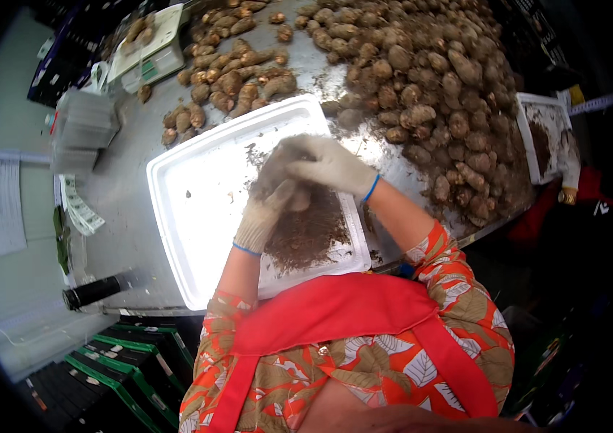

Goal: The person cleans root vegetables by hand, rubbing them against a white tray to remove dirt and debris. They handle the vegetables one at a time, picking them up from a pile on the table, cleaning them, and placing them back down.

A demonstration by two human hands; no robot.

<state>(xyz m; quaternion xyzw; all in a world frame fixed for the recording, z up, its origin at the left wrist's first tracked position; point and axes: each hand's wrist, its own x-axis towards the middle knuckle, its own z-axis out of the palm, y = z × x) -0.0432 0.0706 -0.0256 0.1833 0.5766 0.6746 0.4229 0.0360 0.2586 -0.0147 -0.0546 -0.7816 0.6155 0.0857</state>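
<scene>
Both hands wear pale knitted gloves with blue cuffs, soiled dark brown over the fingers. My left hand [269,208] and my right hand [328,162] come together over a white foam tray [198,254]. Between them they grip a small root, seemingly a taro corm [300,199]; only a tan rounded end shows below the fingers, and blur hides the rest. Beneath the hands, a heap of brown root fibres and soil [306,233] covers the right part of the tray. Loose crumbs dot its white floor.
A large pile of hairy taro corms [447,97] covers the metal table's [128,216] right side. Cleaner corms [230,81] lie behind the tray. At left are a scale [149,48], clear plastic containers [82,124] and a label strip [79,208]. A co-worker's gloved hand [569,157] touches another tray [526,124].
</scene>
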